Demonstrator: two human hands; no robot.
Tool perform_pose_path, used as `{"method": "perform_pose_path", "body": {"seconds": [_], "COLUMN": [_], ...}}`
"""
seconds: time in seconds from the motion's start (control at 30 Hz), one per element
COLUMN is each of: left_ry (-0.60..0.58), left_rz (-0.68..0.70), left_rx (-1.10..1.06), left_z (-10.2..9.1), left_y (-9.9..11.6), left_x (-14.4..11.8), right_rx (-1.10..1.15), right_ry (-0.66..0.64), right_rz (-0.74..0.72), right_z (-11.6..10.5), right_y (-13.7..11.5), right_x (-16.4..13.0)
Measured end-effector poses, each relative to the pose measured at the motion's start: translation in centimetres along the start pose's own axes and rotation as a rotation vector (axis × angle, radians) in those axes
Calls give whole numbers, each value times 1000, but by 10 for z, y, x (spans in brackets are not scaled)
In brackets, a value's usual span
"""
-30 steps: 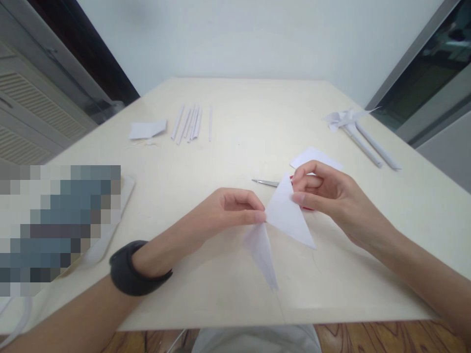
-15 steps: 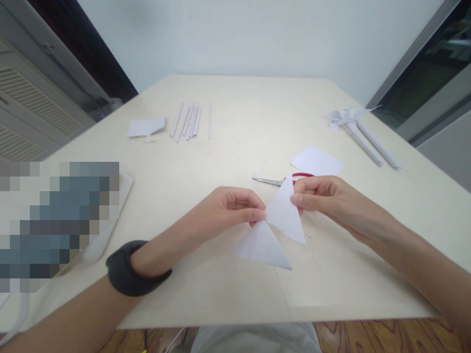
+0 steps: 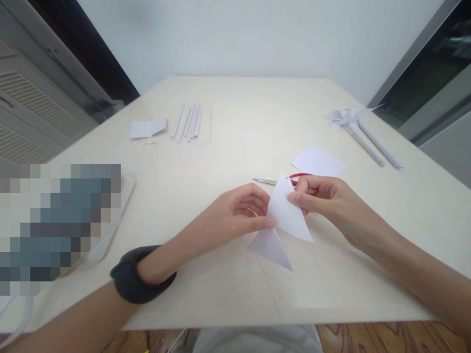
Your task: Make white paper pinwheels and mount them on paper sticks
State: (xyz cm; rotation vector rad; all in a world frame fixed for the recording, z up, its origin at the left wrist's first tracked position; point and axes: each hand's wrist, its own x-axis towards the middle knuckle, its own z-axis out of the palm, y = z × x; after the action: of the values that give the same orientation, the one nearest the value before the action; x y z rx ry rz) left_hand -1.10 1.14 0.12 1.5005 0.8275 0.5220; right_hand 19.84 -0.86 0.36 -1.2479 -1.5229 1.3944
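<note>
Head view: my right hand [image 3: 326, 196] pinches the white paper [image 3: 289, 215] over the table [image 3: 235, 157], near the scissors [image 3: 264, 182]; the thumb of my left hand [image 3: 239, 211] rests where 2 triangular parts [image 3: 271, 250] meet, its grip unclear. I seem to be shaping paper; the next move calls for steady pinching.

Your left forearm [image 3: 81, 316] slants in over the near-left corner of the table [image 3: 206, 294], and your left hand [image 3: 245, 213] sits inward of the near edge, thumb stretched out nearly straight beneath arched fingers. Your right forearm [image 3: 401, 255] reaches in from the near-right corner, and your right hand [image 3: 327, 193] faces the left one, apart from it, thumb pinched toward bent fingers.
</note>
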Motion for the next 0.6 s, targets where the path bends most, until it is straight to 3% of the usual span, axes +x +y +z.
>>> {"method": "perform_pose_path", "body": {"seconds": [0.13,0.23,0.43,0.6], "left_ry": [-40,-98,-91,-122], "left_rz": [-34,-62,-79,-104], "left_rx": [-113,-177,-209,-228], "left_z": [0,-1,0,2], "left_y": [-6,-6,-5,-4], "left_x": [0,0,-1,1], "right_rx": [38,180,460,463], "right_ry": [-21,-121,-289,-417], "right_rz": [-35,-39,78,62], "right_z": [4,5,6,10], "right_y": [-2,-1,6,4], "right_x": [-3,-4,-3,-3]}}
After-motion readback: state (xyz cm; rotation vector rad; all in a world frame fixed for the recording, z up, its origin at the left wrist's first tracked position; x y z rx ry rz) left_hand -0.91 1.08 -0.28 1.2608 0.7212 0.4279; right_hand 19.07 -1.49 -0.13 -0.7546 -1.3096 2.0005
